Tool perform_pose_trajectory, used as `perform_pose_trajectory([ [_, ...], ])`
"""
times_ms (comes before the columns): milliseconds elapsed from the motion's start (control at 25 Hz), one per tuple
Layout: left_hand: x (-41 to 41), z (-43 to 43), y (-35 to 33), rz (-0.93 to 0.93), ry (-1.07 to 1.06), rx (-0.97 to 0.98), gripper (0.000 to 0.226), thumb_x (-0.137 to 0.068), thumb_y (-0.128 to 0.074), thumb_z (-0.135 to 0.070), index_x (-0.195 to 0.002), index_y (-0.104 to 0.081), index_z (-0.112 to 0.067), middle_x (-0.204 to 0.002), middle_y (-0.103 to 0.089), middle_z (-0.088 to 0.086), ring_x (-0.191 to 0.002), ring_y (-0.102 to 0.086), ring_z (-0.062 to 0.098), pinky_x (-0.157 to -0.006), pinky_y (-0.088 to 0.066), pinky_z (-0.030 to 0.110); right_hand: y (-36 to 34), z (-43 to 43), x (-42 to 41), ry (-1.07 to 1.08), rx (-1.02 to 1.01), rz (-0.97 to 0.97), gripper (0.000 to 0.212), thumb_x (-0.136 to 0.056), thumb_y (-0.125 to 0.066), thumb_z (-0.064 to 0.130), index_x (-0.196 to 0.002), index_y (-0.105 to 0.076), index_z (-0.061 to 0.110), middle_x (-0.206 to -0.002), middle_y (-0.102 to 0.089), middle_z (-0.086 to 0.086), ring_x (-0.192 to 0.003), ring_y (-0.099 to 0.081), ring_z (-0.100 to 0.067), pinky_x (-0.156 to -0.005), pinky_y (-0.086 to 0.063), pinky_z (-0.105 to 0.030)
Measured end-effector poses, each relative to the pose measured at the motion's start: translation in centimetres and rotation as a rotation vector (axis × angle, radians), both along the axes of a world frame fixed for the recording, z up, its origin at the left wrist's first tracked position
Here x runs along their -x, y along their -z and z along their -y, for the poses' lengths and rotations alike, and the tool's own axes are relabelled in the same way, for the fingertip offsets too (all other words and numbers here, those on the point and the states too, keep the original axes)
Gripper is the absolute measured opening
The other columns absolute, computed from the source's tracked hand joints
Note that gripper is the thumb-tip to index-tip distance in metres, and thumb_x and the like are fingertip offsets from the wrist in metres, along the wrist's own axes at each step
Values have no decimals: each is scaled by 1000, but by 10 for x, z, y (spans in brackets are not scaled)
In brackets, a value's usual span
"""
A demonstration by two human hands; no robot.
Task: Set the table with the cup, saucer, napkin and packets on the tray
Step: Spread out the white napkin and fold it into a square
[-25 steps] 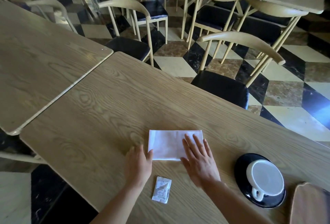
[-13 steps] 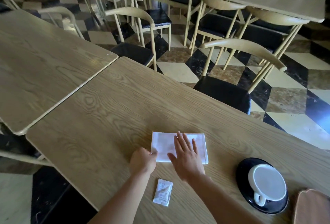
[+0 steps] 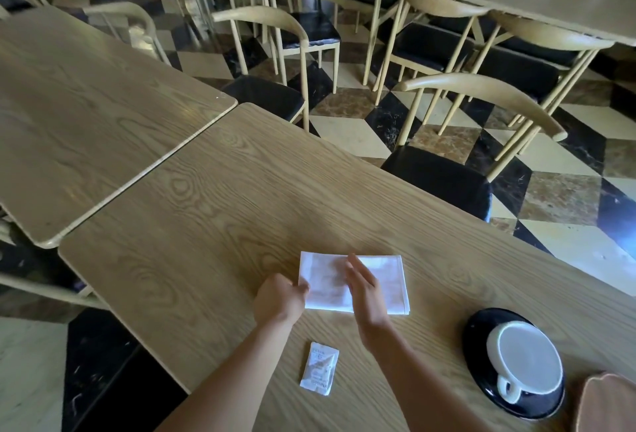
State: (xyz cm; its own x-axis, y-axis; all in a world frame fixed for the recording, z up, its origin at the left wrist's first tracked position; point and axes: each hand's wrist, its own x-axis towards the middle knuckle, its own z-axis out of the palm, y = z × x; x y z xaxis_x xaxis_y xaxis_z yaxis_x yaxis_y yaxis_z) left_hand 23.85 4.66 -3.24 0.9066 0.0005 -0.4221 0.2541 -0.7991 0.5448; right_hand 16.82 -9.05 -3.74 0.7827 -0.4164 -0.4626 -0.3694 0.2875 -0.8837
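A folded white napkin lies flat on the wooden table. My left hand curls over its left edge with the fingertips on the cloth. My right hand is turned on its edge across the napkin's middle, fingers straight and together. A small white packet lies on the table below the napkin, between my forearms. To the right, a white cup with its handle toward me stands on a black saucer. A corner of the brown tray shows at the bottom right.
A second wooden table abuts on the left. Pale chairs with black seats stand along the far side, and more tables and chairs fill the checkered floor behind.
My right hand has turned from lying flat on the napkin to standing on its edge at the middle. My left hand has curled onto the napkin's left edge. The camera has tilted slightly.
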Motion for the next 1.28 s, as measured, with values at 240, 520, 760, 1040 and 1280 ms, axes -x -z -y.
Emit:
perform_pose_trajectory([
  [240,-3,4,-3,-78,-43,79,30,-69,-61,-29,-48,-48,-11,-33,-38,-5,-39,-43,17,-43,-29,24,-7,-13,33,42,-13,-65,62,-92,-60,41,-145,-43,16,-147,-47,8,-135,-44,-8,-118,-30,-38],
  [520,6,10,-5,-119,-180,359,22,-62,-52,-20,-41,-46,-20,-40,-47,-1,-41,-54,27,-58,-57,48,-5,-18,59,51,-23,-60,38,-90,-61,42,-126,-64,30,-124,-65,20,-115,-55,9,-108,-41,-33],
  [760,19,21,-22,-40,-214,471,2,-60,-59,-19,-60,-59,-17,-50,-59,-3,-42,-58,17,-55,-60,51,-15,4,53,288,-23,-74,19,-94,-59,18,-104,-72,8,-103,-73,3,-99,-69,-23,-96,-53,-47],
  [1040,32,52,-35,122,-33,410,10,-59,-65,-29,-68,-62,-27,-64,-70,-5,-63,-66,20,-65,-58,45,-25,55,60,187,653,-326,19,-81,-42,8,-64,-33,10,-54,-41,-2,-56,-33,-24,-49,-24,-37],
  [1280,60,104,-44,324,168,111,17,-66,-62,-35,-80,-68,-27,-74,-70,-11,-74,-65,16,-60,-45,29,-23,69,60,206,498,-294,16,-75,-42,10,-61,-34,13,-50,-35,6,-52,-27,-13,-52,-23,-35],
])
